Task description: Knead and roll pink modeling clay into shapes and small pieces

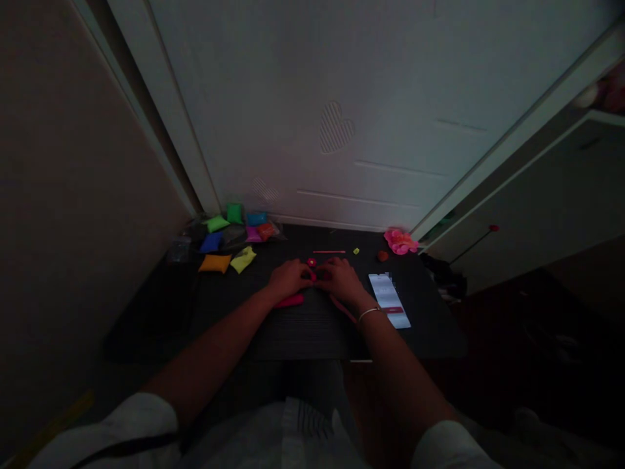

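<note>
My left hand (289,278) and my right hand (342,279) rest close together on a small dark table (229,306), fingers curled inward around a small red-pink piece of clay (312,273) between them. A pink clay strip (290,301) lies just under my left wrist. Another pink strip (342,307) runs under my right wrist, which wears a thin bracelet. A small red clay disc (311,262) sits just beyond my fingertips. The light is dim, so the grip itself is hard to see.
Several coloured clay packets (229,241) lie at the table's back left. A thin pink stick (329,251), a yellow-green bit (356,251), a pink clay flower (400,241) and a red lump (383,256) lie at the back. A lit phone (389,299) lies right of my right hand.
</note>
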The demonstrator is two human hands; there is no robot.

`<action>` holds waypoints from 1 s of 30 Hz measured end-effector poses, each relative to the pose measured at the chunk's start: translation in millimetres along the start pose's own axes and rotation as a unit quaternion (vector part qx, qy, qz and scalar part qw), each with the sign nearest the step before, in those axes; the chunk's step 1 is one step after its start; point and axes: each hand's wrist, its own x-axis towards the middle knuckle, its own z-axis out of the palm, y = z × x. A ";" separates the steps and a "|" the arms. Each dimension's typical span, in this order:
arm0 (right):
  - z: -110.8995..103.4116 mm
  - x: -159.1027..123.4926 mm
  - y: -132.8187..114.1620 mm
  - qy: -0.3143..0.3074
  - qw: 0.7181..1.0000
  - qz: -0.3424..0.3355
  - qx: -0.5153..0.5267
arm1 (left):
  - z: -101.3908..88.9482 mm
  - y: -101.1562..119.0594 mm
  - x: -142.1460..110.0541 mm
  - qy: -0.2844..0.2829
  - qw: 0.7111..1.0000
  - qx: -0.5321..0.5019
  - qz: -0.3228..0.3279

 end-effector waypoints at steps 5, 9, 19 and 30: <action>-12.1 -6.9 23.3 -0.005 1.000 0.012 0.001 | -5.7 -0.8 -1.1 -0.010 1.000 0.004 0.006; -8.5 -10.9 27.9 -0.008 1.000 0.012 -0.004 | -7.7 2.1 -0.9 -0.013 1.000 0.012 0.003; -1.2 -9.9 24.6 0.051 0.998 0.010 0.032 | 2.4 17.7 4.8 0.022 1.000 0.016 0.004; 0.3 -8.8 32.0 0.006 0.999 0.018 0.042 | 8.9 23.2 7.0 0.017 1.000 0.005 0.017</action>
